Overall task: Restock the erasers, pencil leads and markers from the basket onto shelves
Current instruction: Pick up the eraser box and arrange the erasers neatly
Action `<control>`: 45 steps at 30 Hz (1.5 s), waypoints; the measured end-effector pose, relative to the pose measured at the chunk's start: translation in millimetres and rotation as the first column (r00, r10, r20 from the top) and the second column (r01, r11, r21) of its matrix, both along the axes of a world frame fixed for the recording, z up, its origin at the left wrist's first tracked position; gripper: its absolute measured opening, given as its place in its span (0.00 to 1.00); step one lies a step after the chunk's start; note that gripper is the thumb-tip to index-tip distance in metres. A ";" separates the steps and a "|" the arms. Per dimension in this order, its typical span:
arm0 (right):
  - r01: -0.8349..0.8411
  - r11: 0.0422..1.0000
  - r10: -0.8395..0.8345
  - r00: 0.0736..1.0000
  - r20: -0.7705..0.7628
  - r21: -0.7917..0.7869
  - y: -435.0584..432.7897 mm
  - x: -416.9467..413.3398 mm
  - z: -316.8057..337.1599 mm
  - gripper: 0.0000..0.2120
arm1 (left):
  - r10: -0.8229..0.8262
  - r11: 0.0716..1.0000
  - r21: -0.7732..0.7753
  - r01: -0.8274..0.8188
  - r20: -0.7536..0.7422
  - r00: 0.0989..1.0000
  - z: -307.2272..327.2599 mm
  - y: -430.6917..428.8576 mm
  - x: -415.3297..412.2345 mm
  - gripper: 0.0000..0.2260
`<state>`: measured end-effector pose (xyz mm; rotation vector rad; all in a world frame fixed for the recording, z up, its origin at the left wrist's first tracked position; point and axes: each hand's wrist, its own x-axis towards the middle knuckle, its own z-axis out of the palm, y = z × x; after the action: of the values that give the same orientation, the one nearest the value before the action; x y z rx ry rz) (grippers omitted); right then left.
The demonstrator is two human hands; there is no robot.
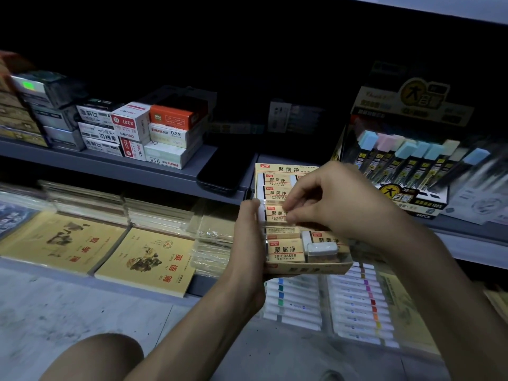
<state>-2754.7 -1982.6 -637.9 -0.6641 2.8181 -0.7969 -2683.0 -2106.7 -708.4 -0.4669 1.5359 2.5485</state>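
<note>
Eraser box [310, 269]: open cardboard tray, held in the air mid-frame, in front of the shelf [110, 169] edge. We note the left hand [248, 237] clasping the box's left side, palm against the wall, fingers going under it & out of sight. Right hand [330, 199] comes over the box from the right. Thumb & forefinger pinch one eraser [275, 214] lying near the box's middle, other fingers curled. Eraser is cream w/ a white end, printed "2B ERASER". More of the same lie toward the box's near end, w/ a small clear case on top of them. Just beyond the box's far end are two more like erasers under a cream flap. We can't tell if they belong to this box or to a second one on the shelf.

Right of the box, on the shelf: display carton of pencil leads [406, 166], tubes upright w/ pastel caps. Below the box: rows of markers [357, 303], coloured bands showing. Left of the box's far end: dark phone [225, 169] flat on the shelf edge. Further left: stacked small boxes [154, 133]. Below-left of the box: yellow exercise books [145, 259].
</note>
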 end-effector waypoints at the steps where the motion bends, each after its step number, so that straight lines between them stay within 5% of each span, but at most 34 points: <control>1: 0.005 0.999 -0.004 1.000 0.019 -0.034 2.7 0.3 2.8 0.06 | -0.004 1.000 -0.006 0.004 0.000 1.000 0.7 0.3 0.9 0.21; 6: -0.085 0.993 0.091 0.993 0.078 -0.086 23.9 11.9 34.4 0.02 | -0.017 0.999 -0.033 0.019 0.067 0.998 0.6 0.1 0.4 0.13; 11: -0.121 0.992 0.108 0.970 0.216 0.045 37.3 25.2 49.5 0.11 | -0.009 1.000 0.003 0.009 0.085 0.996 -1.0 0.1 -1.1 0.14; 16: -0.232 0.964 0.194 0.947 0.254 0.128 34.0 29.6 45.5 0.08 | -0.003 1.000 0.004 0.003 0.049 0.999 -2.9 2.3 -0.4 0.13; 22: -0.212 0.971 0.187 0.962 0.200 0.113 39.5 28.6 42.6 0.05 | 0.004 1.000 -0.030 -0.005 -0.018 1.000 -4.6 2.4 0.0 0.18; 29: -0.096 0.966 0.131 0.983 0.131 -0.239 50.0 25.3 50.8 0.02 | -0.008 1.000 -0.006 0.008 -0.014 1.000 -2.2 2.6 0.0 0.25; 34: -0.107 0.981 0.107 0.994 -0.006 -0.162 31.4 7.5 30.5 0.10 | -0.003 1.000 -0.014 0.003 -0.014 1.000 -1.4 3.5 -0.5 0.28; 39: -0.019 0.982 0.038 0.994 0.103 -0.186 4.1 -4.3 3.9 0.11 | 0.005 1.000 -0.005 -0.005 -0.021 1.000 -3.2 2.9 -1.4 0.27; 45: -0.022 0.998 0.015 0.993 -0.119 -0.056 -6.8 -2.4 -5.1 0.08 | 0.001 1.000 0.008 -0.001 -0.018 1.000 -1.8 3.3 -2.2 0.26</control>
<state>-2757.1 -1989.4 -643.0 -0.7692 2.8998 -0.8654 -2685.1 -2103.4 -710.2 -0.4451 1.5320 2.5656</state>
